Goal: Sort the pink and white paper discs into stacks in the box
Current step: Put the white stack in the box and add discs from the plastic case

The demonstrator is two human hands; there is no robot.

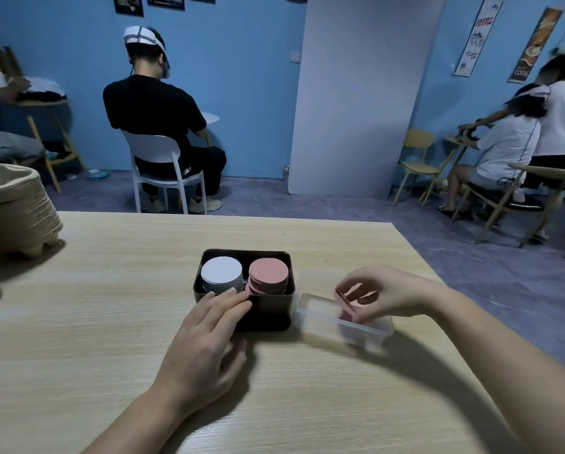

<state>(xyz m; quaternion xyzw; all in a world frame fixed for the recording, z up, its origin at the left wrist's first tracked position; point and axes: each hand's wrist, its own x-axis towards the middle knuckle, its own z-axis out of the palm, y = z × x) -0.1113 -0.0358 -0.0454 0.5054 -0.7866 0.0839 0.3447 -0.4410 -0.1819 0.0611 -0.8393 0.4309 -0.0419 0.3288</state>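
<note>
Head: box (269,317), "COFFEE" banner (478,36)

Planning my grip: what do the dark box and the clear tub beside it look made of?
Dark box: metal or hard plastic, cannot tell which; dark brown, faint sheen on rounded rim. Clear tub: translucent plastic, frosted; pink discs show through its wall.

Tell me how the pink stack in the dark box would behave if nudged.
The pink stack would probably shear rather than move as one: its lower discs already sit offset. Being loose paper, it likely weighs little. The dark box walls should keep it from toppling far.
</note>
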